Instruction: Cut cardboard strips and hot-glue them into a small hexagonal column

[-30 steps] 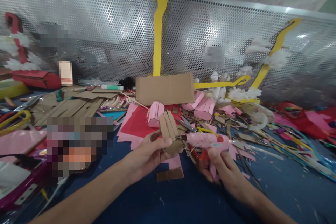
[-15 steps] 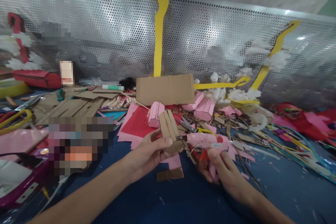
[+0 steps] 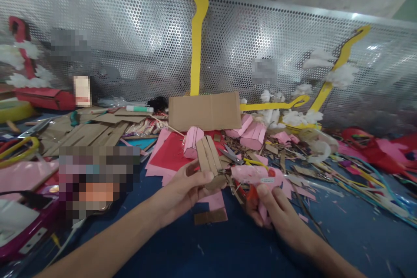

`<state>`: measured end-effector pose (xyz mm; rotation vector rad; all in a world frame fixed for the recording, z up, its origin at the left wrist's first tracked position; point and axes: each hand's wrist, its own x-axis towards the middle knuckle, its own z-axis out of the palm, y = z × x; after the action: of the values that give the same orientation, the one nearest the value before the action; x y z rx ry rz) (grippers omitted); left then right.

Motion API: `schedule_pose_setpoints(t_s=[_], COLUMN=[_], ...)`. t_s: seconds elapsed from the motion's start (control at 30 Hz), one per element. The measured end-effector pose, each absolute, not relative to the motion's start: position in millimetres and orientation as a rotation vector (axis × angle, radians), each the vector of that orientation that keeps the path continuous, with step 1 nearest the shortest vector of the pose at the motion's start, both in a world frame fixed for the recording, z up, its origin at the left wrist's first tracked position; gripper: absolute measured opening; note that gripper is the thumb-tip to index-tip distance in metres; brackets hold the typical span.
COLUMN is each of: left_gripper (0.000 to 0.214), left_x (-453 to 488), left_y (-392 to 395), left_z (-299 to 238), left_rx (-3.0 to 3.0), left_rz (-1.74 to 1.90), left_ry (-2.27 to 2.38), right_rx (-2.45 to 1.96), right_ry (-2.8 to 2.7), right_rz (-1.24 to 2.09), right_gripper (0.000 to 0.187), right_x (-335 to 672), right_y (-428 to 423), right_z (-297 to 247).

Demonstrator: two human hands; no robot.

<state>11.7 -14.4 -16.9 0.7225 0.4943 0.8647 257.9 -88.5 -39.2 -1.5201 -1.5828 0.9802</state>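
Note:
Pinched between the thumb and fingers of my left hand [image 3: 190, 184] is a small folded cardboard piece [image 3: 207, 154] with dark seams along its length, held tilted above the table. My right hand [image 3: 272, 206] is wrapped around the handle of a pink hot glue gun [image 3: 249, 173]. The gun's nozzle points left and meets the lower right edge of the cardboard piece. Under my hands lie a pink paper scrap [image 3: 216, 202] and a brown cardboard strip [image 3: 211, 216]. Behind the nozzle rests a pair of scissors [image 3: 231, 154].
A cardboard panel [image 3: 204, 112] stands at the back below a yellow hook shape [image 3: 196, 52]. Pink faceted boxes [image 3: 253, 135] and cardboard scraps lie before it. At the left is a purple power strip [image 3: 35, 226]; a perforated metal screen [image 3: 137, 43] runs behind everything.
Almost nothing differs. Both hands keep their grips, and the nozzle stays at the cardboard's edge; the whole view has shifted very slightly.

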Motion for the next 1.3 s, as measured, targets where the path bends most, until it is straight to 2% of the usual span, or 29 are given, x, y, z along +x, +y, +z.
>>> schedule_pose_setpoints(t_s=[0.37, 0.63, 0.8, 1.17, 1.3], left_gripper=[0.075, 0.05, 0.06, 0.067, 0.062], left_x=[10.4, 13.5, 13.7, 15.2, 14.9], left_y=[-14.9, -17.9, -16.6, -14.9, -15.6], left_z=[-20.0, -19.4, -19.9, -19.2, -18.4], left_rx=[0.724, 0.698, 0.709, 0.736, 0.738], left_rz=[0.864, 0.912, 0.901, 0.904, 0.909], left_ry=[0.514, 0.485, 0.52, 0.497, 0.515], right_rx=[-1.518, -1.55, -1.531, -1.53, -1.53], right_ry=[-1.605, -1.57, -1.589, -1.575, -1.565], right_rz=[0.986, 0.912, 0.904, 0.907, 0.921], right_gripper=[0.076, 0.076, 0.076, 0.077, 0.077], right_x=[258.5, 255.4, 257.2, 256.7, 255.9], right_y=[-88.3, -89.9, -89.6, -89.7, -89.6], right_z=[-39.1, -37.6, -38.5, -38.7, -38.3])
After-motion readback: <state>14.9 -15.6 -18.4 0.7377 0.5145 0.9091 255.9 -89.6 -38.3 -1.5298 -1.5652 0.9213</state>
